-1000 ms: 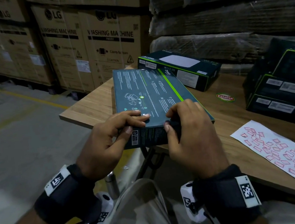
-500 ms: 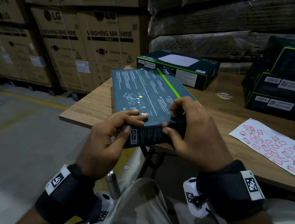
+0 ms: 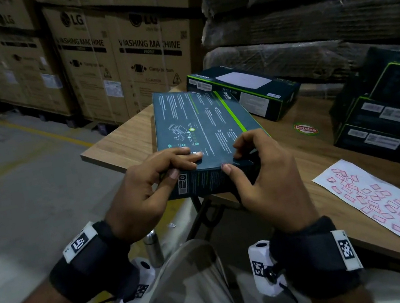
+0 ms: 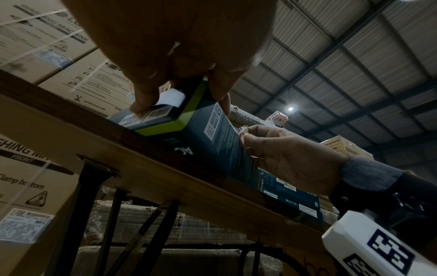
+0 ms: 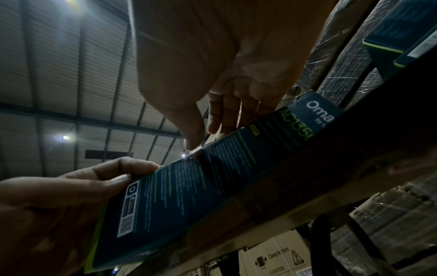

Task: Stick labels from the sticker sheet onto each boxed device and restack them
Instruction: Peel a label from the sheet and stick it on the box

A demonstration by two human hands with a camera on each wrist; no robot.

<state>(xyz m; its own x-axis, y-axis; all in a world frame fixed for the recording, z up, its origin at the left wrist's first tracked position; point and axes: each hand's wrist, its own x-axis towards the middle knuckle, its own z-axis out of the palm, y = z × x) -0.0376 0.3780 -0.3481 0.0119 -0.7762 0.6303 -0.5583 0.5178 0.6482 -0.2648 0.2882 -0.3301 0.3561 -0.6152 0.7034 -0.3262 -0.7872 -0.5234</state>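
A flat dark teal device box (image 3: 197,125) with a green stripe lies tilted over the wooden table's (image 3: 126,142) near-left edge. My left hand (image 3: 183,166) grips its near-left corner, fingers on the top face and thumb on the near side (image 4: 182,100). My right hand (image 3: 229,161) pinches the near edge further right, its fingers arched on top and its thumb on the side face (image 5: 201,138). Whether a label sits under the fingertips is hidden. The white sticker sheet (image 3: 379,203) with several red labels lies on the table to the right, untouched.
Another teal box (image 3: 244,88) lies flat behind the held one. A stack of dark boxes (image 3: 381,105) stands at the right. A round red and green sticker (image 3: 305,129) is on the tabletop. Washing machine cartons (image 3: 125,58) line the back, and a metal bottle (image 3: 153,249) stands on the floor.
My right hand's fingers have lifted from curling over the near edge to arching on the top face. The box and left hand have barely moved.
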